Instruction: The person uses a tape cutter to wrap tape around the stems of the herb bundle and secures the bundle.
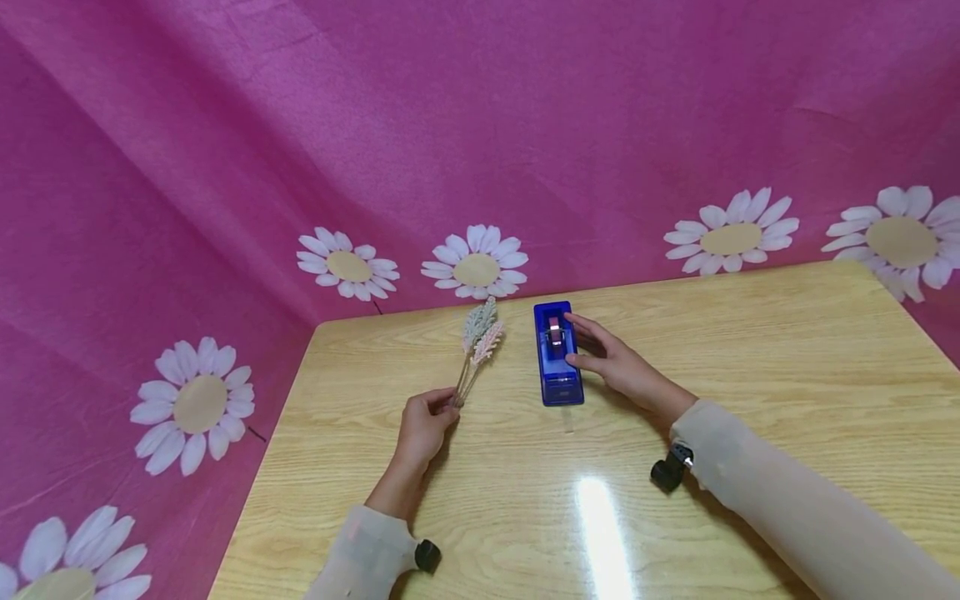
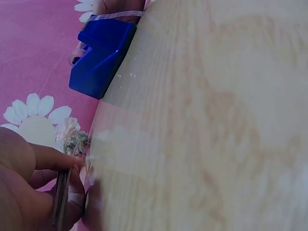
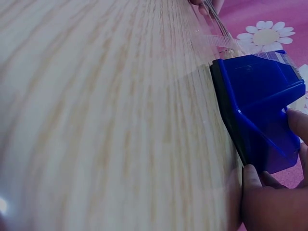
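Observation:
In the head view my left hand (image 1: 424, 429) pinches the thin stems of two artificial flower sprigs (image 1: 480, 337), one grey-green and one pale pink. Their heads point away toward the back edge of the table. To the right, a blue tape dispenser (image 1: 558, 387) stands on the tabletop with a roll in its middle. My right hand (image 1: 618, 362) holds the dispenser by its right side, thumb and fingertips against it. A short strip of clear tape (image 1: 568, 419) sticks out at the dispenser's near end. The left wrist view shows the stems (image 2: 60, 197) between thumb and fingers.
The wooden table (image 1: 750, 358) meets a pink cloth (image 1: 525, 150) with large white daisies at its back and left. A bright reflection (image 1: 603, 533) lies on the near tabletop. Small black cameras (image 1: 667, 471) are worn at both wrists.

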`<state>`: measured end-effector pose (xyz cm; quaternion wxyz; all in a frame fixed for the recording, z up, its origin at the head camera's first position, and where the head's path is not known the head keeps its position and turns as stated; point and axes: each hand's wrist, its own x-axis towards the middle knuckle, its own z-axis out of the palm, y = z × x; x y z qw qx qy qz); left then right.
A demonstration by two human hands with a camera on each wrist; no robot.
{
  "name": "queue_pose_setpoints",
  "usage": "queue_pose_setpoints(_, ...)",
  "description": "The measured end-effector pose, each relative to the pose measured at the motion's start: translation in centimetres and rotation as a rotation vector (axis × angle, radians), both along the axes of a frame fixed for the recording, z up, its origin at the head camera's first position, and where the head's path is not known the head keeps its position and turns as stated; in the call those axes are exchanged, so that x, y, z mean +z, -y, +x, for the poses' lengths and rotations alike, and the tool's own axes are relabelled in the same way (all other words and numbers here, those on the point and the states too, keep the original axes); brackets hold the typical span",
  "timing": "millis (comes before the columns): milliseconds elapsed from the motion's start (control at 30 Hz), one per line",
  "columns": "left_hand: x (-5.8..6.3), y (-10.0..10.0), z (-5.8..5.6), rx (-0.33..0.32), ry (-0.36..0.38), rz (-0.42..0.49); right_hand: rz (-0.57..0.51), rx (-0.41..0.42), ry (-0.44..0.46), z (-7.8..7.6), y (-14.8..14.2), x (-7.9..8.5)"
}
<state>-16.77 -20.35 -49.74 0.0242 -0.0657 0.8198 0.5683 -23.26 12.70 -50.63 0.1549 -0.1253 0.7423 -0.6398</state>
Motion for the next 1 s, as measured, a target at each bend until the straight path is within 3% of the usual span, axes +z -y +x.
queue_pose_setpoints(300,0.6,0.3,-0.1,0.001,0.046,0.161,-0.008,-0.004,0.017,0.1,0.1,0.0)
queue_pose_setpoints(600,1.3,0.7,0.3,-0.035,0.115,0.274,-0.033,0.009,-0.027,0.2,0.1,0.2)
queue_pose_setpoints(1000,1.2,1.2,0.5,-0.027,0.082,0.293,-0.015,-0.037,-0.023,0.5,0.5,0.4)
